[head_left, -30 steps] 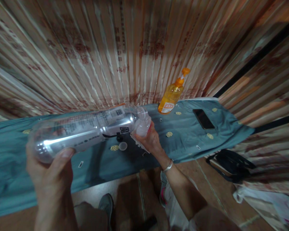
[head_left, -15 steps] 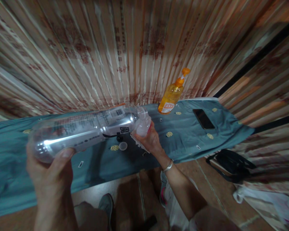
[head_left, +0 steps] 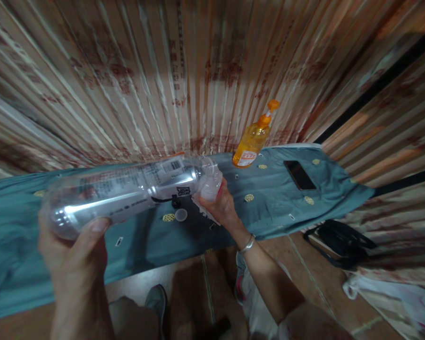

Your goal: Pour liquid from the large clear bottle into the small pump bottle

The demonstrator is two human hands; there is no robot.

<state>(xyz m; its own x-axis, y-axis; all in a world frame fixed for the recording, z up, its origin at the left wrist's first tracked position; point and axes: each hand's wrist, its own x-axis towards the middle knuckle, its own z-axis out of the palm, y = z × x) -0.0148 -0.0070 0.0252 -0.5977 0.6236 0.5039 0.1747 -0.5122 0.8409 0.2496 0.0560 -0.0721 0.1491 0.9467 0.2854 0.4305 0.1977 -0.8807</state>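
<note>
A large clear plastic bottle (head_left: pixel 127 193), with dark print and a barcode, is held nearly level above the cloth, its rounded base to the left. My left hand (head_left: pixel 74 250) is closed around the base end, thumb on the near side. At the neck end, my right hand (head_left: pixel 221 203) is closed on a crumpled whitish piece (head_left: pixel 209 184); whether it is tissue or thin plastic I cannot tell. This piece meets the bottle's mouth, which is partly hidden. Below the bottle, a small translucent round cap (head_left: pixel 181 215) lies on the cloth beside a small black round thing (head_left: pixel 176 202).
A teal patterned cloth (head_left: pixel 269 208) covers the narrow table. An orange pump bottle (head_left: pixel 252 141) stands at its back edge, and a dark phone (head_left: pixel 299 175) lies to the right. Behind hangs a pleated curtain (head_left: pixel 145 94). A black bag (head_left: pixel 340 243) is at lower right.
</note>
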